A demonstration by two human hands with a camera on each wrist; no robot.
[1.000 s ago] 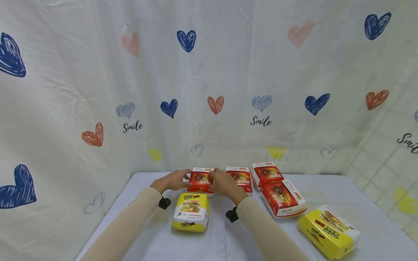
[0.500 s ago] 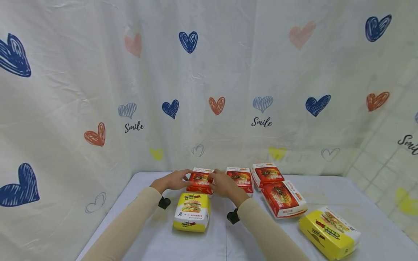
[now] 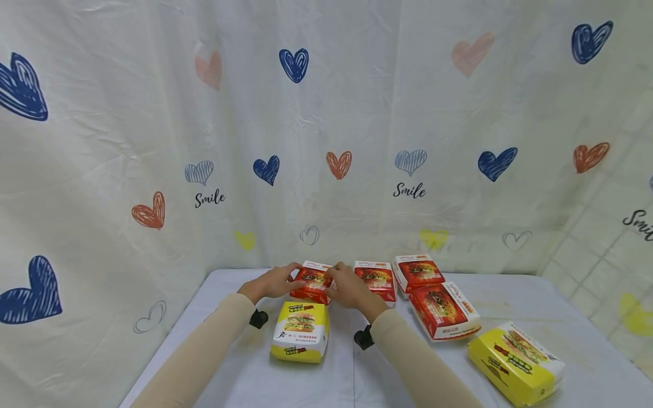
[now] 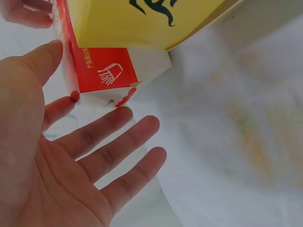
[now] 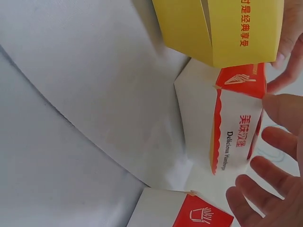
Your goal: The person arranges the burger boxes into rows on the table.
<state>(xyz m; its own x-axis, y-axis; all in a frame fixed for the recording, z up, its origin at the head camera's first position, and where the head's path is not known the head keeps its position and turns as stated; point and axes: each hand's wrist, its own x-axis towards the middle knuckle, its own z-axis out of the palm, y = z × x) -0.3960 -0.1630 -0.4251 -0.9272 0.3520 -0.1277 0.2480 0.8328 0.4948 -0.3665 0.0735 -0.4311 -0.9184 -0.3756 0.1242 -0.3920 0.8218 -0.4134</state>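
A red burger box [image 3: 312,285] with a white rim sits at the back of the table between the two hands. My left hand [image 3: 275,281] is at its left side; in the left wrist view the thumb and index fingertip are right at the box's edge, with the other fingers spread straight. At the opposite side is my right hand [image 3: 352,287]. Its thumb touches the upper edge of the box [image 5: 239,135] in the right wrist view, the other fingers loosely bent beside it. Just in front stands a yellow-and-white burger box [image 3: 299,334].
Right of the hands is a second red box [image 3: 374,279]. Farther right lie two more red boxes, one at the back [image 3: 418,273] and one nearer [image 3: 444,311]. A yellow box [image 3: 515,362] lies at the front right. A heart-print curtain [image 3: 326,113] hangs behind the table.
The red box between the hands has shifted slightly left and forward and turned a little. Both hands stay around it. The other boxes have not moved.
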